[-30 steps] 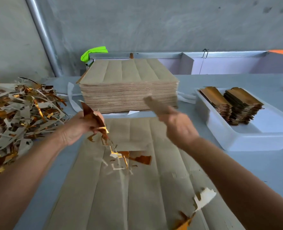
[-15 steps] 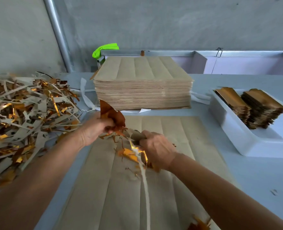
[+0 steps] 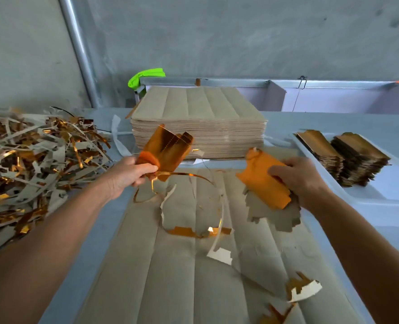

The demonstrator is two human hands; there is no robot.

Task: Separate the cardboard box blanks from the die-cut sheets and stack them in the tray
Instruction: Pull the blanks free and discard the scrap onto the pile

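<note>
Far left: scrap heap (image 3: 32, 160) of grey and gold strips, cut off by the frame edge; strip count not readable.

Your left hand (image 3: 129, 175) has fingers curled round a bunch of gold-faced blanks (image 3: 168, 149), raised above the table, upper ends fanned. At least three edges show; exact count cannot be told. A thin gold strip (image 3: 182, 175) trails from this grip toward the middle.

Centre, far: one tall stack of die-cut sheets (image 3: 198, 127), grey side up. A bright green object (image 3: 145, 76) sits behind it, partly hidden, identity unclear. Centre, near: flat sheet (image 3: 170, 265) on the table (image 3: 369, 122), its near end cut off by the frame. Torn trim pieces (image 3: 200, 231) lie on it, several, not countable.

Your right hand (image 3: 302, 181) grips a second bunch of blanks (image 3: 262, 183), thumb on top, remaining fingers hidden beneath. Orange face up, jagged grey edges showing below. Count hidden.

Right: white tray (image 3: 380, 202), partly out of frame, holds two stacks of finished blanks (image 3: 343, 155), side by side, touching or nearly so. Both held bunches are outside the tray.
</note>
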